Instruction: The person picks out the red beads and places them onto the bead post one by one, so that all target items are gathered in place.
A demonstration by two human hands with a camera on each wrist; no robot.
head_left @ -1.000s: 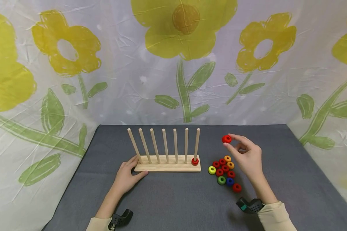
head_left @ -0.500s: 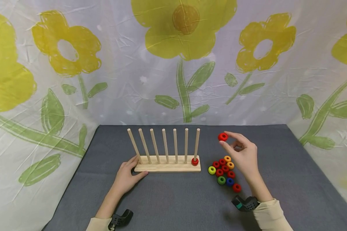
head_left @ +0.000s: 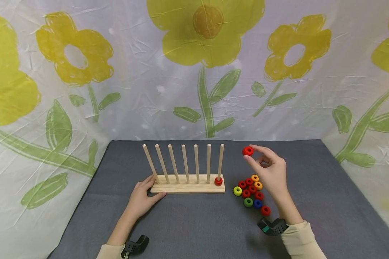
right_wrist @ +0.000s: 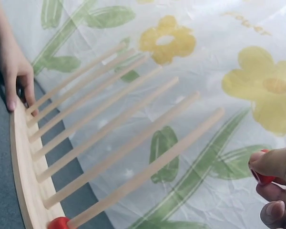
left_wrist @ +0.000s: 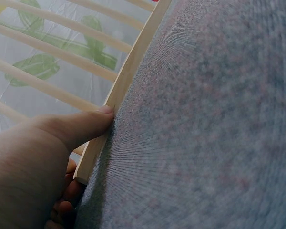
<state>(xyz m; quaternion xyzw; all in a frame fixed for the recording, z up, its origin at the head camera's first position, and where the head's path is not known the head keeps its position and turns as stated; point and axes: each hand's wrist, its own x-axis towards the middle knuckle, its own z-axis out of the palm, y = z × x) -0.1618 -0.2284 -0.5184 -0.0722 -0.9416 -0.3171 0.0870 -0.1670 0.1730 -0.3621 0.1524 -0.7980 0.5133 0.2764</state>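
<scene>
A wooden peg rack (head_left: 189, 187) with a row of upright pegs stands on the dark table. My left hand (head_left: 141, 197) grips its left end, thumb along the front edge and fingers behind; in the left wrist view the thumb (left_wrist: 88, 125) presses the base's edge. One red ring (head_left: 218, 181) sits at the foot of the rightmost peg. Between thumb and forefinger my right hand (head_left: 272, 171) pinches another red ring (head_left: 247, 151), raised to the right of that peg's top and apart from it. The right wrist view shows this held ring (right_wrist: 262, 174) partly covered by the thumb.
Right of the rack lies a cluster of loose rings: several red rings (head_left: 252, 189), two orange rings (head_left: 258, 185), a yellow ring (head_left: 237, 191), a green ring (head_left: 248, 202) and a blue ring (head_left: 257, 204). A flowered curtain (head_left: 133, 108) hangs behind the table.
My right hand has moved left and slightly up with the red ring, closer to the rightmost peg. The left hand and the rack have stayed put.
</scene>
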